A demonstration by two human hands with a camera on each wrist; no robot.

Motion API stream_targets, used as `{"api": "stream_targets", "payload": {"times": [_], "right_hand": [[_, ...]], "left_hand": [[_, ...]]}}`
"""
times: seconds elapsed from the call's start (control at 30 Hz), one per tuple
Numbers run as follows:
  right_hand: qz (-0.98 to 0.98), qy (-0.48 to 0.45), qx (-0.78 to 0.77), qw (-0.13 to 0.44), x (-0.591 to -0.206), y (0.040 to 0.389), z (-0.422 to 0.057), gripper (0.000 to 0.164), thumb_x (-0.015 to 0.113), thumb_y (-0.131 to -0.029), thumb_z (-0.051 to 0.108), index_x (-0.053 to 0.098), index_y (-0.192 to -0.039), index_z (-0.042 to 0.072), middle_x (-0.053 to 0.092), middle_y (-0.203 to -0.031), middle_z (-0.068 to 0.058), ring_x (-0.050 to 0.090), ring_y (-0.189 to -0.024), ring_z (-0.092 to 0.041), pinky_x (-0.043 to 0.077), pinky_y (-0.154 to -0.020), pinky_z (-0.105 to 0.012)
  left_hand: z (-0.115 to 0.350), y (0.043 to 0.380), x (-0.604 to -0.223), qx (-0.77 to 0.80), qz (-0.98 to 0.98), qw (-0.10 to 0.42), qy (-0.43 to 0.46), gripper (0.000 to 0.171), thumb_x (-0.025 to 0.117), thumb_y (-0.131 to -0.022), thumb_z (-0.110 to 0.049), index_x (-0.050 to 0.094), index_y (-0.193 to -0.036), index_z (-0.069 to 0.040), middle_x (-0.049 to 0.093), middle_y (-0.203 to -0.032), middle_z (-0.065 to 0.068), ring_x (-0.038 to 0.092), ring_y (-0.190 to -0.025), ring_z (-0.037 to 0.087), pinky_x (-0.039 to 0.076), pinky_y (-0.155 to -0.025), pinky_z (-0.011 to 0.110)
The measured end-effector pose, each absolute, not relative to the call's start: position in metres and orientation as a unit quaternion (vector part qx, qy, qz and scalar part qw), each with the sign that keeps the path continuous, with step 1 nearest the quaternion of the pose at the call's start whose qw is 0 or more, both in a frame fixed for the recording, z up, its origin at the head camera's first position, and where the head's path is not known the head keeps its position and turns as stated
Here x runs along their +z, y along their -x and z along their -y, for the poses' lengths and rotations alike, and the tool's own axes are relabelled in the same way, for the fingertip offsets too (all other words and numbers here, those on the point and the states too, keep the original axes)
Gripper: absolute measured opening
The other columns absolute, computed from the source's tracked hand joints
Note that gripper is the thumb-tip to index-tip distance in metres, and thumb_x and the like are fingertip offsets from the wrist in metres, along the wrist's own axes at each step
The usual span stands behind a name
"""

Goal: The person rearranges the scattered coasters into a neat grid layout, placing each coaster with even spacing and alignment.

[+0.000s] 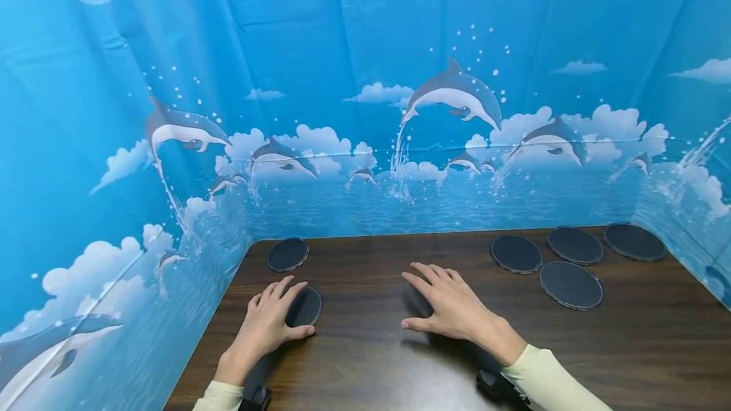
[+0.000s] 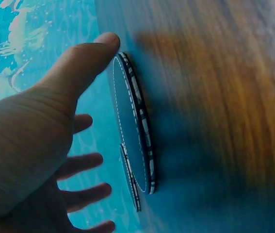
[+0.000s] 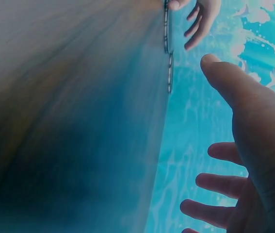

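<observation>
In the head view, my left hand (image 1: 264, 321) is spread over the left edge of a black round coaster (image 1: 308, 307). The left wrist view shows that coaster (image 2: 130, 121) flat on the table, with pale stitching near its rim. My thumb tip is close to the rim; whether it touches, I cannot tell. Behind it lies a second black coaster (image 1: 288, 254). Fingers apart, my right hand (image 1: 454, 303) hovers over the middle of the table with nothing in it. In the right wrist view its fingers are loosely extended.
Several more black coasters lie at the back right of the brown wooden table (image 1: 365, 360): a near one (image 1: 571, 285), a left one (image 1: 516, 254), a middle one (image 1: 575, 245) and a far right one (image 1: 635, 241). A blue dolphin-print curtain (image 1: 365, 81) borders the table's back and sides.
</observation>
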State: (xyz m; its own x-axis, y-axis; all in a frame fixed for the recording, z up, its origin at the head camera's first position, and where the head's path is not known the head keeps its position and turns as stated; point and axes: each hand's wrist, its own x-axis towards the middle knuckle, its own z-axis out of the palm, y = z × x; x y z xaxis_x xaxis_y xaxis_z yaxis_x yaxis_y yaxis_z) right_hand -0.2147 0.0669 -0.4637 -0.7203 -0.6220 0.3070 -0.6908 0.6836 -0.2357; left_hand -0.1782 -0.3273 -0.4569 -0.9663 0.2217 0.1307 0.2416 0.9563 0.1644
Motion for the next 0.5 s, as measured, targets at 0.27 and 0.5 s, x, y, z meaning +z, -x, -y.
{"api": "stream_targets", "payload": {"times": [0.27,0.5], "right_hand": [[0.904,-0.382,0.171,0.086,-0.463,0.220,-0.047,0.089,0.075,-0.084,0.063,0.047,-0.154,0.016,0.040,-0.156,-0.014,0.042,-0.137,-0.038,0.036,-0.103,-0.063],[0.898,-0.394,0.183,0.071,-0.461,0.226,-0.034,0.088,0.077,-0.084,0.059,0.046,-0.154,0.015,0.040,-0.156,-0.015,0.042,-0.137,-0.038,0.036,-0.103,-0.064]], "left_hand": [[0.337,0.176,-0.453,-0.094,0.992,0.026,0.083,0.099,0.085,-0.076,-0.059,0.045,-0.154,-0.014,0.041,-0.152,0.023,0.044,-0.131,0.049,0.036,-0.089,0.077],[0.346,0.174,-0.446,-0.098,0.993,-0.014,0.071,0.099,0.085,-0.074,-0.061,0.047,-0.153,-0.014,0.044,-0.150,0.025,0.043,-0.130,0.051,0.034,-0.089,0.078]]}}
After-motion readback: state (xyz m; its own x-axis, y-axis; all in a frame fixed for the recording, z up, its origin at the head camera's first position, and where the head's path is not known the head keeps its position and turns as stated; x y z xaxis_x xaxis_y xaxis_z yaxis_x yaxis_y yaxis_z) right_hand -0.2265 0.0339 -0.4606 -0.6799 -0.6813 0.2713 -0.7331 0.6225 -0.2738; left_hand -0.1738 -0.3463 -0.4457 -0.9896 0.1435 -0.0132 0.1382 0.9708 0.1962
